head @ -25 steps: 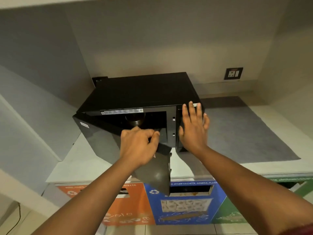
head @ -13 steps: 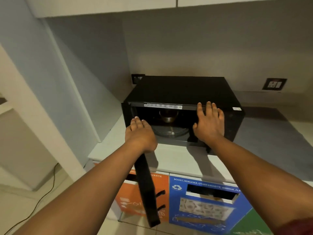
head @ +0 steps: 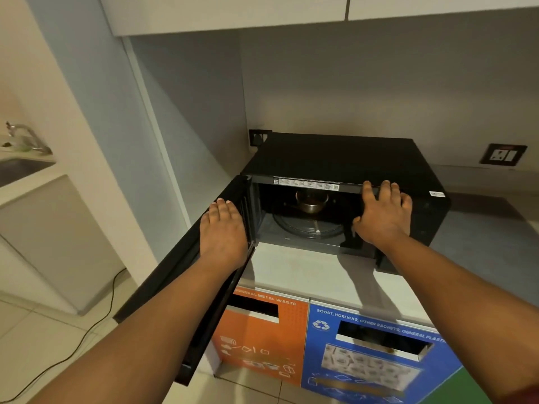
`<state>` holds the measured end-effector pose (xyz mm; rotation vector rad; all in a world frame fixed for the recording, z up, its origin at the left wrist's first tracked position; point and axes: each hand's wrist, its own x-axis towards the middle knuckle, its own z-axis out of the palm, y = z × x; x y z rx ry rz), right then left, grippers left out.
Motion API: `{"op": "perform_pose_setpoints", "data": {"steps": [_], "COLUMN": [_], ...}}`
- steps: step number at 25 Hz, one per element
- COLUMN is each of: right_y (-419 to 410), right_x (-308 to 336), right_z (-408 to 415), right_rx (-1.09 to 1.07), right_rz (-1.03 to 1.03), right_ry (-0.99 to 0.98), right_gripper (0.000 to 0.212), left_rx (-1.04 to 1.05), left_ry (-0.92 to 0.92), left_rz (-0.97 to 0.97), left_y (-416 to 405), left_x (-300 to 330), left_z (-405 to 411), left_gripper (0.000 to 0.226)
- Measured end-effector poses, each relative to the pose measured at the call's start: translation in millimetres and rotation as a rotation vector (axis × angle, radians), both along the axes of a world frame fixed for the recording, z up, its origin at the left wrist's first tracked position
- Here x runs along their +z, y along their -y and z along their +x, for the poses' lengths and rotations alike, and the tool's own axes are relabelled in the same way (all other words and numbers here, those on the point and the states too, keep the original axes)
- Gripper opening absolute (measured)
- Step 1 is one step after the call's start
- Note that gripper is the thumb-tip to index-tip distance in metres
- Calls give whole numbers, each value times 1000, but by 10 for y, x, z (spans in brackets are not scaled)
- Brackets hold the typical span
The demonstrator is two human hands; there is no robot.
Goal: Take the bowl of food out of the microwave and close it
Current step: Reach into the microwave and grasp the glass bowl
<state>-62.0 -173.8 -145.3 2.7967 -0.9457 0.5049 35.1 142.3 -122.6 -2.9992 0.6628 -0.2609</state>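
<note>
Bowl [head: 311, 202] is sitting deep inside your open microwave [head: 344, 158]; your left hand [head: 223, 233] is lying flat on the door [head: 180, 258], your right hand [head: 383, 212] is spreading open across the frame.

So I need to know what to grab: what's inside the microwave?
Inside the microwave, a metal bowl sits toward the back of the glass turntable. Its contents look dark but can't be made out. The right hand hides the cavity's right side.

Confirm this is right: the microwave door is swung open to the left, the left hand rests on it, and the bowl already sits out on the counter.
Not quite. The head view shows the bowl inside the microwave, on the glass turntable, not on the counter. The door is open with the left hand on it.
</note>
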Motion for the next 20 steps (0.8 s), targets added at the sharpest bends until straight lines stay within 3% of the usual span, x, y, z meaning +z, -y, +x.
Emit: {"op": "perform_pose_setpoints", "data": {"steps": [10, 20], "right_y": [-30, -21], "right_x": [54, 39], "right_z": [-27, -11], "right_rx": [-4, 0], "right_rz": [19, 45], "right_ry": [-17, -23], "right_gripper": [94, 98], "left_rx": [-69, -83], "left_ry": [152, 152], "left_rz": [32, 4], "left_y": [-102, -111], "left_x": [-97, -82], "left_z": [59, 47], "left_gripper": [80, 81]}}
